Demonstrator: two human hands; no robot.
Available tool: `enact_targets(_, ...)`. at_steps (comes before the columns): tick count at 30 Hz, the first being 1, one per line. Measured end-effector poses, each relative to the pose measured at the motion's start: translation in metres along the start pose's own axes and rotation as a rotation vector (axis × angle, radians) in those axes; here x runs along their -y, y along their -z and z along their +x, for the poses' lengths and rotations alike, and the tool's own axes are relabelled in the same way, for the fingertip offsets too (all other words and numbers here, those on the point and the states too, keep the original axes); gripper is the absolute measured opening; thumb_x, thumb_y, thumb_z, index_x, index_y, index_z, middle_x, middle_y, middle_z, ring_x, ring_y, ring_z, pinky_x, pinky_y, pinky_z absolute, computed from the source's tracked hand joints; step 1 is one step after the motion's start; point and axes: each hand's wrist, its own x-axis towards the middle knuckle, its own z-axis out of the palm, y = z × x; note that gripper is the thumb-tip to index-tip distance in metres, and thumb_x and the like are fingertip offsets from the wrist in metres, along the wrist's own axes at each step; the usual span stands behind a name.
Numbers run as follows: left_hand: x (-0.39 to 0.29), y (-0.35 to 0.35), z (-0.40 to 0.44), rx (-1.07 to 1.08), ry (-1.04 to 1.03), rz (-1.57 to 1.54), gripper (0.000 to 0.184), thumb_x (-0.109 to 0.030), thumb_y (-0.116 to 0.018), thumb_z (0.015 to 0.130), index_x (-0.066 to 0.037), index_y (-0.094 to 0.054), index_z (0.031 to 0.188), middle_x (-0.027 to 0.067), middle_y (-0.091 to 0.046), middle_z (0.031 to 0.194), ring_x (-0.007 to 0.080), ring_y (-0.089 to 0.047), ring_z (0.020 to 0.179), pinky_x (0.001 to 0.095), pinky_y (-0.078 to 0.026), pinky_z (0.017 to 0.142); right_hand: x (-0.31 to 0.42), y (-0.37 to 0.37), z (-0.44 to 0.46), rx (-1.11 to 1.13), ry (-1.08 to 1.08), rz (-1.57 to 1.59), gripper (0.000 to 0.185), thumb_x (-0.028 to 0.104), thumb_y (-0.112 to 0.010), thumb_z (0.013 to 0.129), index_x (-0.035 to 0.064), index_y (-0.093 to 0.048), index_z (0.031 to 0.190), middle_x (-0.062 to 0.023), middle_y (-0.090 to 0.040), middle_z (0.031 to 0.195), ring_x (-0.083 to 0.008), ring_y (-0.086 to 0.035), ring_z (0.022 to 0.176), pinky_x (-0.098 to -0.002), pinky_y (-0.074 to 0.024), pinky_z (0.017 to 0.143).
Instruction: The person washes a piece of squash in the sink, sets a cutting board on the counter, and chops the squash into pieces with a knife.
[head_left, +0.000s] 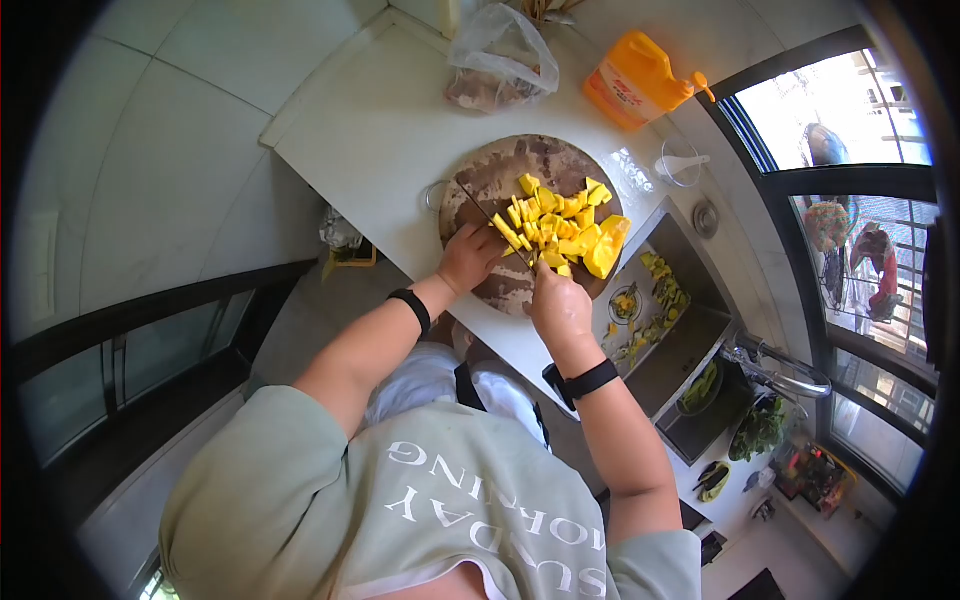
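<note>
"What has the right hand (562, 305) got?"

"Its grip is wrapped round the handle end of a knife (484, 212), the blade slanting toward the far-left rim of a round chopping board (490, 158)."

"And the left hand (472, 258)?"

"Fingers bent, just left of the blade. Whether that grip pinches a piece, I can't tell."

"Where's the yellow food?"

"The cut yellow chunks (552, 228) lie mostly right of the blade, from the board's middle outward; a larger yellow piece (606, 247) is at its right rim."

"Beyond that?"

"The board sits by the near edge of the tabletop (370, 150). Toward the far edge are a clear plastic bag (505, 50) and an orange jug (640, 80). Right of the board, a sink (702, 280) holds peelings (665, 295)."
</note>
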Motion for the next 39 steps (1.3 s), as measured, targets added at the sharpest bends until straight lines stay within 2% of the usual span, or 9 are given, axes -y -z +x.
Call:
enact_targets(1, 0.000, -0.001, -0.001, -0.034, 0.002, 0.019, 0.020, -0.008, -0.069, 0.072, -0.011, -0.065, 0.092, 0.0072, -0.063, 0.096, 0.0297, -0.056, 0.096, 0.0380, -0.049, 0.086, 0.002, 0.000, -0.002, -0.060, 0.039, -0.013, 0.010, 0.009, -0.051, 0.086, 0.0076, -0.058, 0.092, -0.0140, -0.066, 0.067, -0.0342, -0.067, 0.063, -0.0434, -0.0535, 0.055)
enact_targets(8, 0.000, -0.001, -0.004, -0.017, 0.004, 0.002, 0.023, -0.011, -0.075, 0.068, -0.011, -0.067, 0.090, 0.0071, -0.062, 0.097, 0.0308, -0.055, 0.099, 0.0382, -0.048, 0.089, 0.004, -0.061, 0.037, -0.172, 0.018, -0.116, 0.015, 0.015, -0.048, 0.093, 0.0082, -0.061, 0.090, -0.0108, -0.068, 0.067, -0.0259, -0.067, 0.056, -0.0380, -0.0524, 0.047)
enact_targets(11, 0.001, 0.005, -0.006, 0.028, -0.032, -0.005, 0.022, -0.011, -0.075, 0.068, -0.011, -0.066, 0.088, 0.0061, -0.060, 0.096, 0.0299, -0.055, 0.098, 0.0373, -0.048, 0.088, -0.001, -0.052, 0.033, -0.098, -0.053, 0.083, 0.013, 0.012, -0.053, 0.088, 0.0063, -0.061, 0.097, -0.0184, -0.068, 0.077, -0.0355, -0.068, 0.072, -0.0451, -0.0548, 0.065)
enact_targets(17, 0.000, -0.009, 0.016, 0.052, -0.042, -0.062, 0.019, -0.010, -0.071, 0.071, -0.012, -0.064, 0.088, 0.0046, -0.058, 0.099, 0.0267, -0.056, 0.097, 0.0355, -0.052, 0.083, -0.014, -0.029, 0.023, -0.073, -0.124, 0.107, 0.018, 0.016, -0.056, 0.089, 0.0038, -0.062, 0.100, -0.0193, -0.069, 0.084, -0.0370, -0.067, 0.079, -0.0461, -0.0539, 0.072)
enact_targets(18, -0.001, -0.010, 0.015, 0.014, -0.039, -0.064, 0.018, -0.011, -0.072, 0.072, -0.012, -0.064, 0.088, 0.0049, -0.059, 0.100, 0.0270, -0.056, 0.097, 0.0360, -0.051, 0.082, -0.016, -0.030, 0.020, -0.107, -0.140, 0.108, 0.016, 0.012, -0.062, 0.079, 0.0099, -0.060, 0.095, -0.0160, -0.068, 0.079, -0.0375, -0.067, 0.075, -0.0465, -0.0538, 0.066)
enact_targets(21, 0.004, -0.011, 0.010, -0.005, -0.039, -0.064, 0.019, -0.011, -0.073, 0.072, -0.011, -0.066, 0.090, 0.0061, -0.060, 0.099, 0.0283, -0.057, 0.097, 0.0373, -0.051, 0.082, -0.003, 0.001, 0.007, -0.022, -0.133, 0.103, 0.019, 0.013, -0.064, 0.077, 0.0101, -0.059, 0.095, -0.0170, -0.068, 0.079, -0.0373, -0.067, 0.076, -0.0466, -0.0537, 0.067)
enact_targets(29, 0.005, -0.010, 0.014, -0.010, -0.020, -0.091, 0.023, -0.012, -0.075, 0.071, -0.011, -0.068, 0.093, 0.0078, -0.061, 0.098, 0.0301, -0.057, 0.096, 0.0386, -0.050, 0.083, 0.004, -0.019, 0.016, 0.041, -0.138, 0.105, 0.019, 0.011, -0.059, 0.084, 0.0044, -0.058, 0.101, -0.0213, -0.068, 0.079, -0.0395, -0.067, 0.075, -0.0469, -0.0543, 0.067)
enact_targets(32, 0.001, -0.005, 0.017, -0.012, -0.033, -0.101, 0.022, -0.012, -0.075, 0.070, -0.011, -0.068, 0.090, 0.0078, -0.060, 0.098, 0.0303, -0.057, 0.096, 0.0383, -0.050, 0.084, 0.008, -0.037, 0.033, -0.039, -0.137, 0.098, 0.016, 0.009, -0.049, 0.088, 0.0024, -0.058, 0.099, -0.0189, -0.068, 0.077, -0.0364, -0.068, 0.074, -0.0450, -0.0540, 0.065)
enact_targets(39, 0.007, -0.003, 0.005, 0.023, -0.092, -0.018, 0.020, -0.009, -0.074, 0.070, -0.010, -0.068, 0.089, 0.0076, -0.059, 0.099, 0.0302, -0.057, 0.094, 0.0375, -0.051, 0.082, -0.001, -0.039, 0.031, -0.054, -0.150, 0.151, 0.017, 0.013, -0.052, 0.089, 0.0052, -0.060, 0.102, -0.0215, -0.068, 0.082, -0.0380, -0.068, 0.077, -0.0468, -0.0544, 0.068)
